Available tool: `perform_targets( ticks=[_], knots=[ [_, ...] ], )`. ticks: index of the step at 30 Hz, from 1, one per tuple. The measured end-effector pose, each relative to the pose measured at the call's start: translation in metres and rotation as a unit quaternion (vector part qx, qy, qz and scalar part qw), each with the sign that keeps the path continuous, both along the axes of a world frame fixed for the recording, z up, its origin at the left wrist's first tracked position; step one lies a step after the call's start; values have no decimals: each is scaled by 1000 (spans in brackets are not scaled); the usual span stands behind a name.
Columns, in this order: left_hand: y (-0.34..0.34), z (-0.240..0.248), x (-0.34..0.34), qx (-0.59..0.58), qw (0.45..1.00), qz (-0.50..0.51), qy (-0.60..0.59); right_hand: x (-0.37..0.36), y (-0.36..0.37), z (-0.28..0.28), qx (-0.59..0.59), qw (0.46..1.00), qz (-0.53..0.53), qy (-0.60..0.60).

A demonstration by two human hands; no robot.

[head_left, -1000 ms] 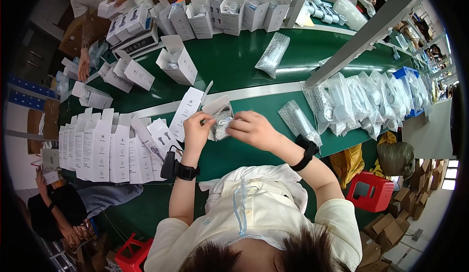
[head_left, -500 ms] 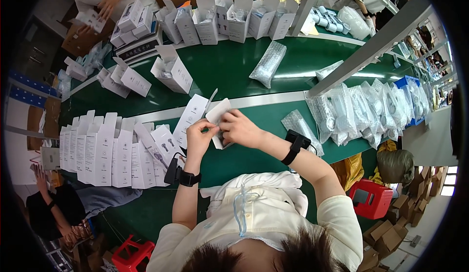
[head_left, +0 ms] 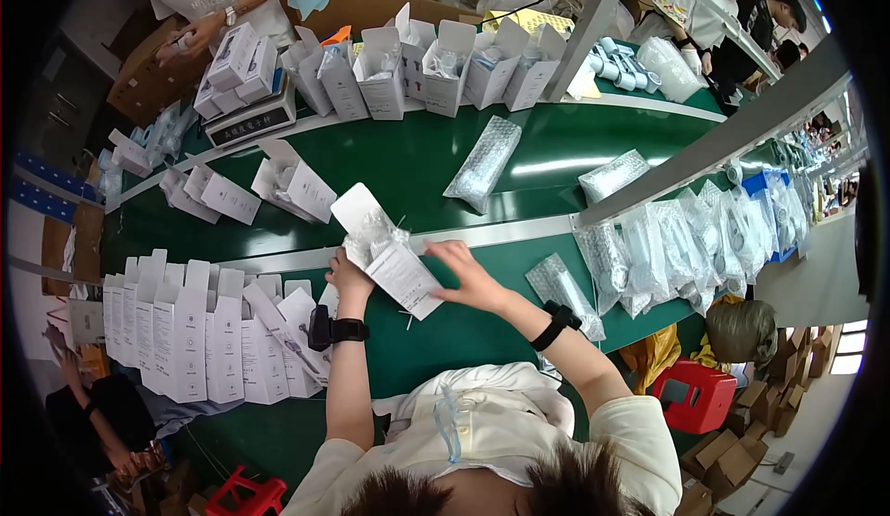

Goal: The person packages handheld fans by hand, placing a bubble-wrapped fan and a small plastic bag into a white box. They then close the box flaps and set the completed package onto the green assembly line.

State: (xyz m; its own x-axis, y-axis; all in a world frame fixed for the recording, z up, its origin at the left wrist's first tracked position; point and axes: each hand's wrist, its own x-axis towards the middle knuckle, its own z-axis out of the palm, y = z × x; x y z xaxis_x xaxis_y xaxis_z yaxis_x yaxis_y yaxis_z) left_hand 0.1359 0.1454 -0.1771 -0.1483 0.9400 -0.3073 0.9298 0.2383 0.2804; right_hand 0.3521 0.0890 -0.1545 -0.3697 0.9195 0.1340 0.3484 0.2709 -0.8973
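Observation:
An open white carton (head_left: 404, 280) is tilted over the near green bench, its flap (head_left: 356, 208) raised. Clear plastic wrapping bulges from its mouth; what lies inside is not clear. My left hand (head_left: 350, 277) grips the carton's left side, the fingertips partly hidden by it. On the other side, my right hand (head_left: 471, 278) has its fingers spread, close by the carton's right face and holding nothing. A bubble-wrapped item (head_left: 564, 292) lies on the bench to the right of that hand.
White cartons stand in a packed row (head_left: 190, 331) at left. Beyond the metal strip, a green conveyor (head_left: 389, 159) carries open cartons and bubble-wrapped packs (head_left: 484, 164). More wrapped items (head_left: 663, 242) line the right, by a grey post (head_left: 732, 159). Other people work at the far side.
The carton has turned and tilted, showing its printed side. My right hand has come off its mouth and spread open; my left has moved down its side. Another carton left the near bench's middle.

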Motion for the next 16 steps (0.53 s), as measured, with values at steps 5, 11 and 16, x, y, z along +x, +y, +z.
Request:
perform_targets(
  ticks=[5,11,16],
  knots=[
    [-9,-16,20,109,991,-76,25,-18,33,-42,-116,986,-86,84],
    [-16,-22,14,133,989,-59,3,-31,53,-16,-236,971,-29,32],
    [-19,2,15,53,996,-76,11,8,51,7,-169,963,-75,195]
  ],
)
